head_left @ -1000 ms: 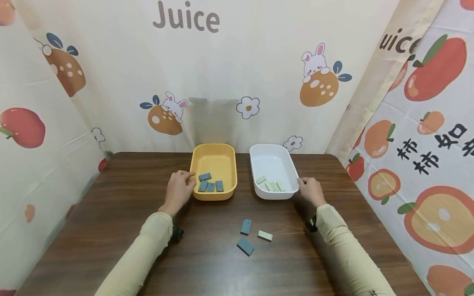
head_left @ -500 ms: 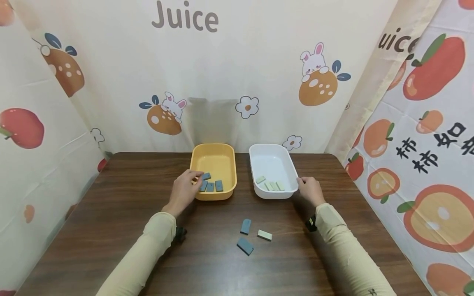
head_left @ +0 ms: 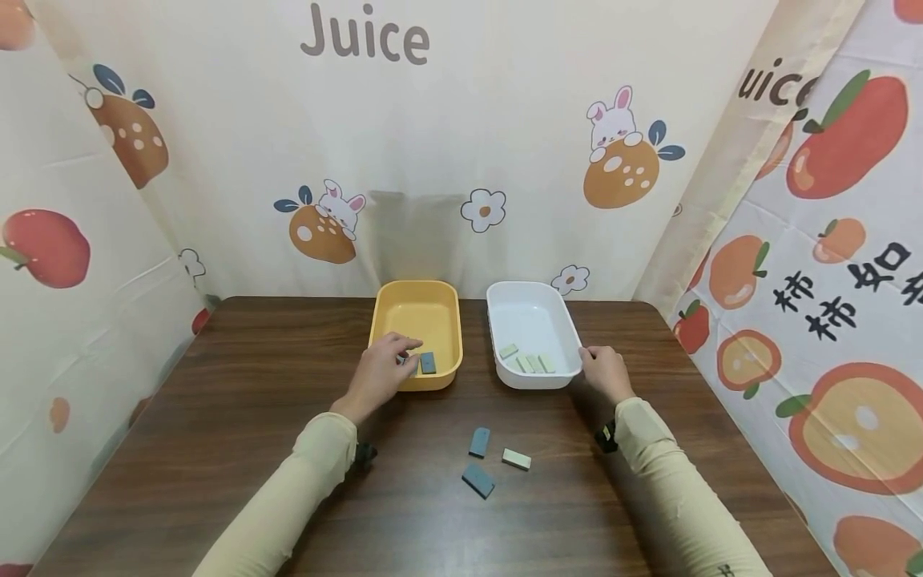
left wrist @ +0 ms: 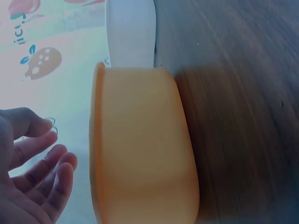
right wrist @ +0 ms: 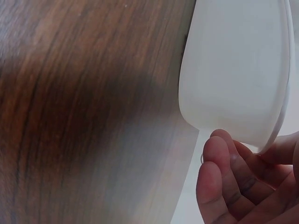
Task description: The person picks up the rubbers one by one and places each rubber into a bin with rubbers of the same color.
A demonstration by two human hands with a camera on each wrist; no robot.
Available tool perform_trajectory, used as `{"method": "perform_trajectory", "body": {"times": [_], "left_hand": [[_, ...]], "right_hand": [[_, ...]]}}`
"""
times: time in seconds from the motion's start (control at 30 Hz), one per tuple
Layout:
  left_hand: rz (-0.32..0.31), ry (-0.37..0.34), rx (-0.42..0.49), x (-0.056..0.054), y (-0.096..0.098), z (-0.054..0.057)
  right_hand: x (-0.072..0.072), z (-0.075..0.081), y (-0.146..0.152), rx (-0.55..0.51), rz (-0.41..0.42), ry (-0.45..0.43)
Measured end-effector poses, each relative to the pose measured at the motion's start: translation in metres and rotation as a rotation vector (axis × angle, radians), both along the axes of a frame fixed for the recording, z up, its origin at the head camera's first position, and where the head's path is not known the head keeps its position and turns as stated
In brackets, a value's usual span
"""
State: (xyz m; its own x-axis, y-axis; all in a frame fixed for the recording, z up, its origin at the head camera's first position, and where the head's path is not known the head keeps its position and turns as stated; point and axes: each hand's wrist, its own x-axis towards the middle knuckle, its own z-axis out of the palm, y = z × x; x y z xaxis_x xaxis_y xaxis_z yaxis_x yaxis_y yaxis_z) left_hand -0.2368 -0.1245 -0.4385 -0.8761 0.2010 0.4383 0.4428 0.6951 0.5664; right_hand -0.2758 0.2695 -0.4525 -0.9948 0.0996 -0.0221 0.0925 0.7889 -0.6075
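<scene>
My left hand [head_left: 378,375] is over the near left part of the yellow tray [head_left: 436,382]. Its fingers are loosely bent, and the left wrist view has nothing between them, above the tray's rim. Inside, a blue-grey domino-like block [head_left: 429,363] lies in plain sight; others are largely hidden behind the hand. My right hand [head_left: 607,373] holds the near right rim of the white tray [head_left: 532,381], thumb on the rim and fingers bent below in the right wrist view. Several pale green blocks [head_left: 546,364] lie in the white tray's near end.
Two blue-grey blocks, one farther [head_left: 479,442] and one nearer [head_left: 478,481], lie on the brown wooden table [head_left: 389,513] in front of the trays. Beside them is a pale green block [head_left: 516,459]. A printed curtain [head_left: 433,120] hangs behind the table.
My left hand has moved right, from the yellow tray's left rim to over its inside, now covering most of the blue-grey blocks there. The right hand and the trays have stayed put.
</scene>
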Motion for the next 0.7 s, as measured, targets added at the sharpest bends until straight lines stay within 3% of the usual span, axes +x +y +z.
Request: {"method": "perform_trajectory", "body": {"times": [0.27,0.53,0.7], "left_hand": [[-0.094,-0.007,-0.044,0.007,0.013,0.002],[-0.134,0.022,-0.072,0.012,0.023,0.003],[-0.204,0.022,-0.090,0.016,0.028,0.001]], "right_hand": [[-0.001,-0.001,0.000,-0.008,-0.005,-0.010],[-0.001,-0.002,0.001,-0.007,-0.005,-0.007],[-0.001,-0.002,0.000,-0.008,-0.005,-0.011]]}}
